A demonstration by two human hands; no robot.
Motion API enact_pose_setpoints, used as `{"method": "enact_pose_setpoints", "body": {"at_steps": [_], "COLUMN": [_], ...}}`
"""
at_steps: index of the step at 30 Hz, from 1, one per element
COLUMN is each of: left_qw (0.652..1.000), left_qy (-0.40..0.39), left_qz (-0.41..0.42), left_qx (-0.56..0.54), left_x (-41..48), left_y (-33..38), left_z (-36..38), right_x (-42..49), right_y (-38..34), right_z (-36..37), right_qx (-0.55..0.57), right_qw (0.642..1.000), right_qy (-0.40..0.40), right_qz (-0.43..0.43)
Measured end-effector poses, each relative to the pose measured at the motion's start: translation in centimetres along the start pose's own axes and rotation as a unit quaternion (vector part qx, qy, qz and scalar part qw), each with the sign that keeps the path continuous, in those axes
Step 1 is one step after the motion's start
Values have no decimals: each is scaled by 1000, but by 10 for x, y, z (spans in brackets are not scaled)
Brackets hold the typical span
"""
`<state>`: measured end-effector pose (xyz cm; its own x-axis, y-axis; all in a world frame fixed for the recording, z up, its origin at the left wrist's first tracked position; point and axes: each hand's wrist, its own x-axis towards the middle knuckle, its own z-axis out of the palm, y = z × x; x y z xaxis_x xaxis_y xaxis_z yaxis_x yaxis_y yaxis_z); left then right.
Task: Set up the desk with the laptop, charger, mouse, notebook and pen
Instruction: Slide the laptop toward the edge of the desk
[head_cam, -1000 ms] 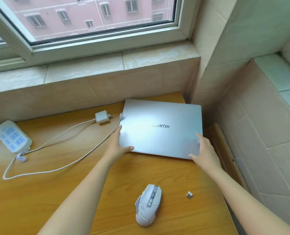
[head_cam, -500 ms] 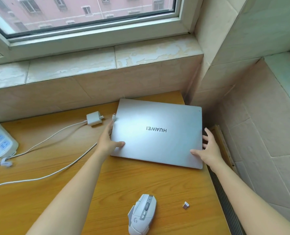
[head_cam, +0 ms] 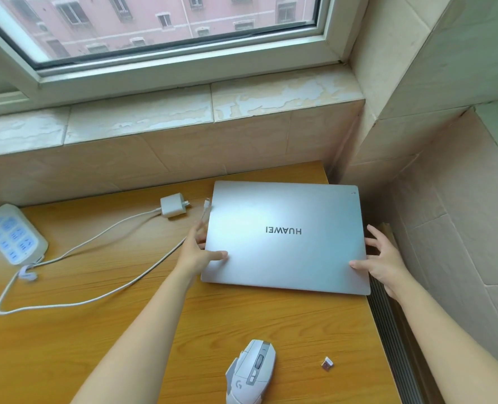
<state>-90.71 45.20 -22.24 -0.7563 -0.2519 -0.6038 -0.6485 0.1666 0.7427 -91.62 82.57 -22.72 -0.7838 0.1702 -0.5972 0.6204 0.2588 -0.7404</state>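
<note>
The left hand (head_cam: 199, 252) grips the left side of the laptop (head_cam: 285, 237). Its thumb lies on the lid and its fingers run up along the edge. The right hand (head_cam: 383, 263) holds the right side, with its thumb on the lid and its fingers spread at the edge.

The loose end of a white cable (head_cam: 96, 237) lies right by the left fingers, just beside the laptop. The cable loops across the counter (head_cam: 96, 330) and goes to the white charger (head_cam: 173, 205), which lies near the laptop's back left corner. A white power strip (head_cam: 14, 233) sits well off to the left. In front of the laptop, nearer the person, are a white mouse (head_cam: 250, 371) and a tiny USB plug (head_cam: 327, 363). They lie apart from each other. A tiled wall (head_cam: 460, 199) is close on the right, and a window sill (head_cam: 154, 112) runs behind.

The laptop is silver and flat, and its lid is closed. It sits at the back right of the counter, with its right edge at the counter's edge. The name HUAWEI on the lid reads upside down.

A second ago the right hand was at the front right corner. Now it is farther up that side. The left hand has stayed on its edge. The mouse, the charger and the tiny plug have not moved.
</note>
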Motion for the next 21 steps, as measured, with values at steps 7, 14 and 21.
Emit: {"method": "enact_pose_setpoints", "body": {"at_steps": [7, 14, 21], "left_qw": [998, 996, 993], "left_qy": [-14, 10, 16], "left_qz": [-15, -29, -23], "left_qx": [-59, -85, -114], "left_x": [5, 11, -14], "left_y": [7, 16, 10], "left_z": [9, 14, -3], "right_x": [6, 7, -12], "right_y": [-7, -8, -12], "right_z": [1, -1, -7], "right_qx": [4, -35, -18], "right_qw": [1000, 999, 999], "right_qy": [-8, 1, -10], "right_qz": [8, -14, -29]}}
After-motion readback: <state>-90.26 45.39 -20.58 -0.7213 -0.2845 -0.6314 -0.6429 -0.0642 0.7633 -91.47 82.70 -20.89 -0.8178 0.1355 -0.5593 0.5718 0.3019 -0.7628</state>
